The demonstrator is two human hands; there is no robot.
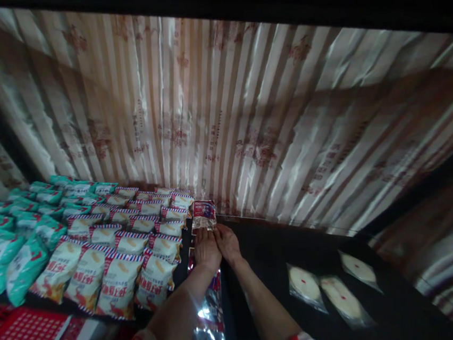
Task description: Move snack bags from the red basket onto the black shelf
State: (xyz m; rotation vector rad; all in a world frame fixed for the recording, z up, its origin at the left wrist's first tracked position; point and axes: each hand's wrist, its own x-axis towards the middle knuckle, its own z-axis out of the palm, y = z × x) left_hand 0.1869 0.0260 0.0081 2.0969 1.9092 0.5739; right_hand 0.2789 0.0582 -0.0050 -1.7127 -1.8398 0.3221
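Observation:
A small shiny packet with a dark red and purple front [203,209] lies flat at the back of the black table, near the wall. My left hand [207,251] rests on its near end, fingers stretched forward and lying flat. Beside it, my right hand [229,243] touches the packet's near right corner, its fingers extended and partly bent. Both forearms reach forward from below. Under and beside my left arm runs a column of shiny red and purple packets [208,294]. Dim light blurs the fingertips.
White snack bags with striped tops [119,279] stand in rows to the left, with teal bags [25,261] beyond them. Several flat round items in clear wrap [305,284] lie on the right. A red basket [20,339] is at lower left. Crinkled printed sheeting [205,113] covers the wall.

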